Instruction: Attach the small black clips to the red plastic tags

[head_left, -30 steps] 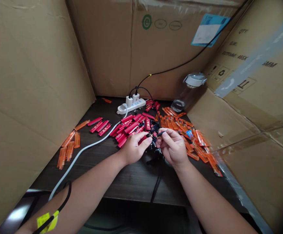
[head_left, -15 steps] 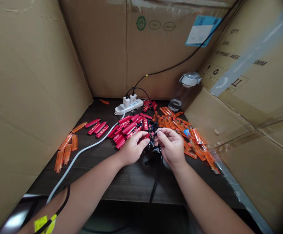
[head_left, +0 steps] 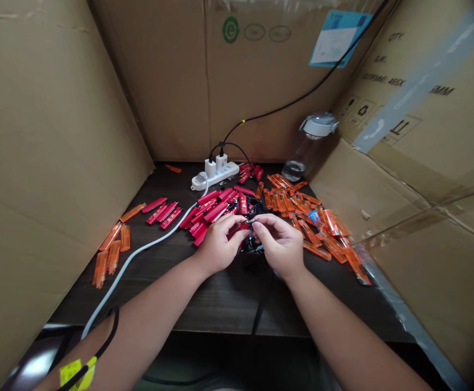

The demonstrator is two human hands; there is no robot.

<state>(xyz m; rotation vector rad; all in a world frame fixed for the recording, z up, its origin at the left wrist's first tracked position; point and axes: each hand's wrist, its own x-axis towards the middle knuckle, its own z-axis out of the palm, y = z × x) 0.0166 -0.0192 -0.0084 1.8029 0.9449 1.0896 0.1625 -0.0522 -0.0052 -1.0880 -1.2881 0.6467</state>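
Note:
My left hand (head_left: 222, 245) is closed around a red piece (head_left: 232, 234), mostly hidden by the fingers. Against its end, my right hand (head_left: 280, 243) pinches a small dark part (head_left: 251, 221), too small to make out well. The fingertips of both hands nearly meet over a heap of small black parts (head_left: 257, 209). Behind and left of my left hand lies a pile of red pieces (head_left: 216, 212). Many orange pieces (head_left: 281, 202) are spread behind and to the right of my right hand.
A white power strip (head_left: 216, 176) with plugs stands at the back, its white cable (head_left: 139, 251) crossing the table's left part. A clear bottle (head_left: 302, 152) is at the back right. Cardboard walls (head_left: 172, 81) enclose the dark table (head_left: 172, 304). More orange pieces (head_left: 113, 256) lie left.
My right hand has moved left, bringing the small dark part up to the red piece in my left hand. The camera view has shifted slightly.

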